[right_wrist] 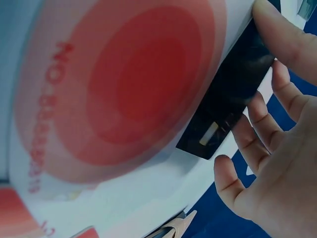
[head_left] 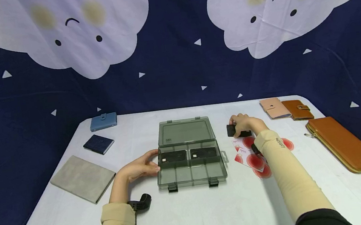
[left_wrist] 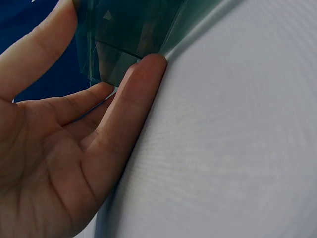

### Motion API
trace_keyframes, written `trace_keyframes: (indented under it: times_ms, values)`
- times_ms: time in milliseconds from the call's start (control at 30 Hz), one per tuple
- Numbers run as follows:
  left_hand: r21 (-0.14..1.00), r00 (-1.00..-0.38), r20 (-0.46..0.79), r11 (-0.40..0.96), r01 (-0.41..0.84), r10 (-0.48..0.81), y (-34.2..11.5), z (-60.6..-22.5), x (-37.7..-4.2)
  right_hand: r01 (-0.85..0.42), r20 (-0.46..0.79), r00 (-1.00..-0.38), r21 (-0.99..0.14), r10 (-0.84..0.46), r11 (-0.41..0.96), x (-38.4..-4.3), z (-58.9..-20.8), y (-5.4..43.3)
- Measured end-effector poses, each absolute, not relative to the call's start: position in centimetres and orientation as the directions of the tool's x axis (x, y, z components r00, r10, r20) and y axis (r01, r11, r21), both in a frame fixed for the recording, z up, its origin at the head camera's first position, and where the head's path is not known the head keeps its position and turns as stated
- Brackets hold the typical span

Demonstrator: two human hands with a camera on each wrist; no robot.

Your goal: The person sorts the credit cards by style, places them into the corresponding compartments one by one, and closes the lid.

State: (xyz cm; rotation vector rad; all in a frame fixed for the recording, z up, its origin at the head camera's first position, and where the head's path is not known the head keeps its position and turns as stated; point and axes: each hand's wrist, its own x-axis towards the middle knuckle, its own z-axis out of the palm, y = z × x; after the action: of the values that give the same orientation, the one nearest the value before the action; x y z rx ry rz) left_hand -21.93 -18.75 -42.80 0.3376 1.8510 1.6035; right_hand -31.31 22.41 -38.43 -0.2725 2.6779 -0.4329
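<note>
Two black cards point(head_left: 186, 154) already lie in the rear compartments of the smoky plastic box point(head_left: 191, 173), whose lid stands open toward the back of the table point(head_left: 214, 214). My left hand point(head_left: 139, 167) rests against the box's left wall, fingers straight and relaxed, thumb up near the rear corner; judging by that, I am steadying the box so it does not slide on the smooth cloth. The left wrist view shows my fingertips point(left_wrist: 148, 74) touching the tinted wall where it meets the table.

My right hand point(head_left: 244, 123) is just right of the open lid, its fingers and thumb curled round a black card point(head_left: 237, 130) by its edges, tilted up off the table. The right wrist view shows the thumb on the card's one long side and the fingertips point(right_wrist: 260, 111) along the other, above the white cards with red circles point(head_left: 253, 160) that lie fanned just under my forearm.

The front compartments look free. Between the held card and the box there is only a narrow strip of bare table, and the lid's right edge stands close to my knuckles. A grey folder point(head_left: 83, 178), a dark wallet point(head_left: 98, 144) and a blue wallet point(head_left: 103, 121) sit well apart on the left; a pink wallet point(head_left: 274, 107), a small brown wallet point(head_left: 298, 109) and a long brown wallet point(head_left: 343, 143) keep to the right edge.
</note>
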Motion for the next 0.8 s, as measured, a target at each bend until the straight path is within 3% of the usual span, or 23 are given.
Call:
trace_keyframes:
  times_ms: [267,567,800]
  values:
    - [0.954,-0.754,-0.3,0.208,-0.218,0.585,-18.8,-42.9,-21.8,-0.155,-0.326,-0.907,-0.327,-0.266,0.932,-31.2,-38.5,22.0]
    - [0.952,-0.756,-0.305,0.217,-0.218,0.58,-18.8,-42.7,-21.8,-0.373,-0.042,-0.907,-0.383,-0.419,0.845,-30.6,-37.8,20.7]
    - [0.952,-0.753,-0.304,0.21,-0.222,0.584,-18.8,-42.8,-21.9,-0.251,0.158,-0.968,-0.51,-0.198,0.823,-28.6,-35.7,19.1]
